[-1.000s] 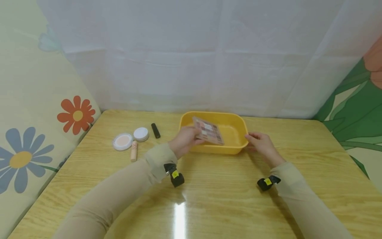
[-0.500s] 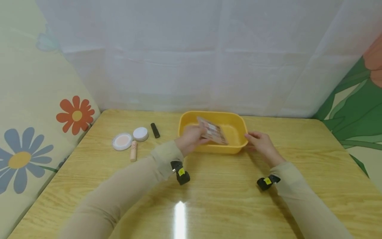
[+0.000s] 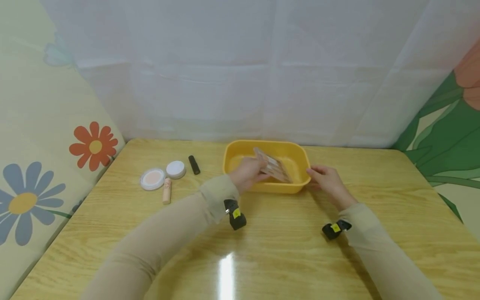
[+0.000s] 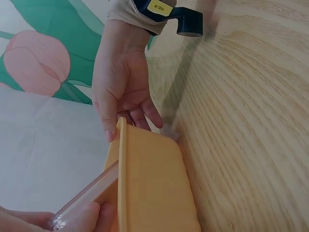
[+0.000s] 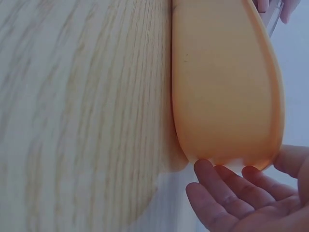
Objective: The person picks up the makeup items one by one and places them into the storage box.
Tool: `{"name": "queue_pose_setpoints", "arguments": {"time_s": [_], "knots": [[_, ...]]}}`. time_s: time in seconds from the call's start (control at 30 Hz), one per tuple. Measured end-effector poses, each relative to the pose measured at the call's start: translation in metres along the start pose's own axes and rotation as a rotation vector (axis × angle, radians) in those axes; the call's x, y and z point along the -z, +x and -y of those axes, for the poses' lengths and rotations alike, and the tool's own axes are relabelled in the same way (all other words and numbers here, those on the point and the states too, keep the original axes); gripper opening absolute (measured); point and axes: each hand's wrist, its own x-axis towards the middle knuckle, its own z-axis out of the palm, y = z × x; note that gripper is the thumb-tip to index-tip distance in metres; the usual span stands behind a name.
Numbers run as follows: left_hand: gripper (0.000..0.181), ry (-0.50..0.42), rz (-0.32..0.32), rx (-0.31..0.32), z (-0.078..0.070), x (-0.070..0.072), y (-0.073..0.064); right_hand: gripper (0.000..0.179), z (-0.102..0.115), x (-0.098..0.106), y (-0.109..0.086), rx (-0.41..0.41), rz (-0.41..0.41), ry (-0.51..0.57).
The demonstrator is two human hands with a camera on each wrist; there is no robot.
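My left hand [image 3: 247, 173] pinches an eyeshadow palette [image 3: 275, 168] by its left end. The palette is tilted, its right end reaching down inside a yellow plastic basin [image 3: 270, 188]. In the left wrist view the clear edge of the palette [image 4: 87, 195] passes behind the basin's rim. At the basin's right end, my right hand [image 3: 330, 183] grips the rim, thumb on top and fingers against the outer wall. The right wrist view shows those fingers [image 5: 236, 193] at the end wall of the basin [image 5: 227, 87].
On the table's left lie a round compact [image 3: 152, 179], a white round jar [image 3: 176, 169], a black lipstick-like tube [image 3: 194, 165] and a peach tube [image 3: 166, 191]. A white cloth [image 3: 195, 83] hangs behind the wooden table [image 3: 285, 250].
My left hand has moved right with the palette, carrying it further into the basin and a little lower. The right hand has stayed at the rim.
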Motion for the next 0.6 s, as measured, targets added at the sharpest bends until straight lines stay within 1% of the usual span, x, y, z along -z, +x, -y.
{"name": "queue_pose_setpoints", "arguments": {"time_s": [0.23,0.5,0.6], "knots": [[0.035,-0.001,0.003,0.024,-0.001,-0.005,0.004,0.052,0.0,0.0,0.0,0.0,-0.005,0.024],[0.033,0.066,0.025,0.04,0.0,-0.014,0.009,0.053,0.001,0.0,-0.001,0.0,-0.002,0.028],[0.033,0.075,0.026,0.055,0.001,-0.016,0.012,0.053,0.001,0.0,0.0,-0.001,0.0,0.029]]}}
